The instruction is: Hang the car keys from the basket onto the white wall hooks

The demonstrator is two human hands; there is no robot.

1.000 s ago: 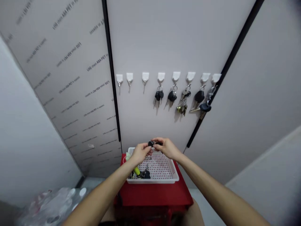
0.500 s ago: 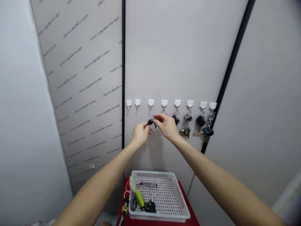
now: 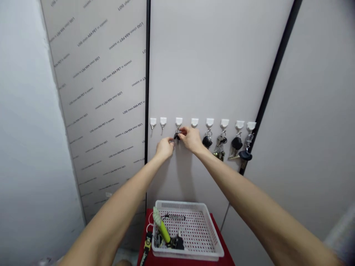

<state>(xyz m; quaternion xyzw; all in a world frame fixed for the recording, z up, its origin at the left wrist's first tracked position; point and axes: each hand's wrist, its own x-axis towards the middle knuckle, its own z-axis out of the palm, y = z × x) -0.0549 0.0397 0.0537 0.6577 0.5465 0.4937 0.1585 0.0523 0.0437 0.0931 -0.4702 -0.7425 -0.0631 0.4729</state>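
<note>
Both my hands are raised to a row of white wall hooks (image 3: 194, 122). My right hand (image 3: 190, 139) pinches the ring of a black key (image 3: 176, 136) right under the third hook (image 3: 179, 121). My left hand (image 3: 164, 147) is closed beside it, its fingertips at the key's black head. Whether the ring sits on the hook I cannot tell. The two hooks at the left hang bare. The fourth hook shows above my right hand, and what hangs from it is hidden.
Key bunches (image 3: 220, 146) hang from the hooks at the right, the last beside a black panel strip (image 3: 270, 88). Below, a white perforated basket (image 3: 210, 236) on a red stand (image 3: 188, 262) holds a yellow-green item (image 3: 162, 229) and more keys.
My hands lifted the black key from over the basket up to the hooks, then shifted left to the third hook. The camera tilted up.
</note>
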